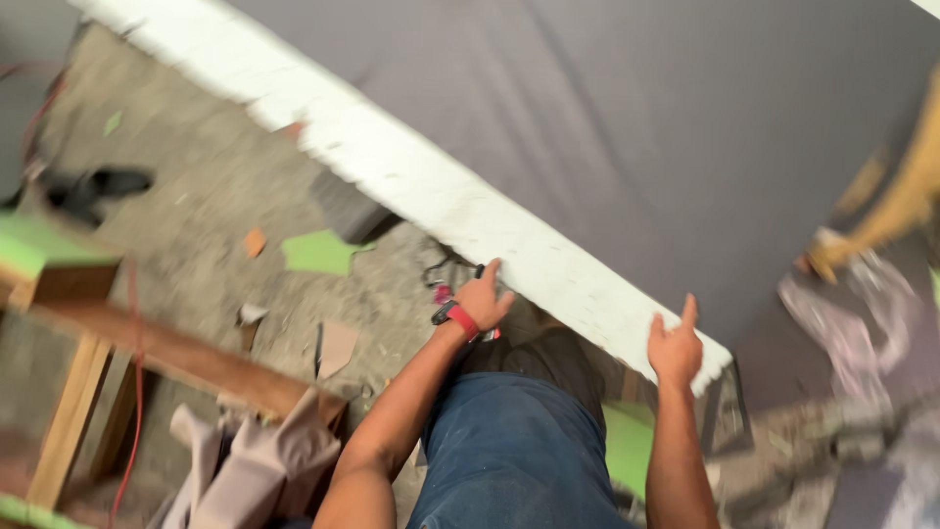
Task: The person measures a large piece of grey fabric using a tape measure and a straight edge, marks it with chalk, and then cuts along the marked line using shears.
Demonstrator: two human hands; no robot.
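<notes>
Head camera looks down on a dusty workshop floor, and the picture is blurred by motion. At the far left of the frame a wooden frame (147, 343) with pale legs stands over the concrete floor (206, 186), a thin red cord (134, 392) hanging down across it. Beside it, low in the frame, a heap of beige cloth (259, 465) lies bunched. Scraps litter the floor further up: a green offcut (318, 253), a small orange piece (255, 242), a tan bit (336, 346).

Toward the middle, the left hand (482, 299), with a red band (457, 318) at its wrist, presses flat against the white edge of a big foam slab (470, 211). The fingers are spread and curl over that edge, gripping it. The slab runs on a slant from upper left to lower right, its top covered by grey fabric (607, 127) that fills the upper right of the frame. Below the hands, blue trousers (509, 460) show.

Further right, the right hand (676, 348) holds the slab near its lower corner, palm on the white edge, fingers open and pointing up. At the far right edge, something yellow (906, 196) shows, too smeared to tell what it is.
</notes>
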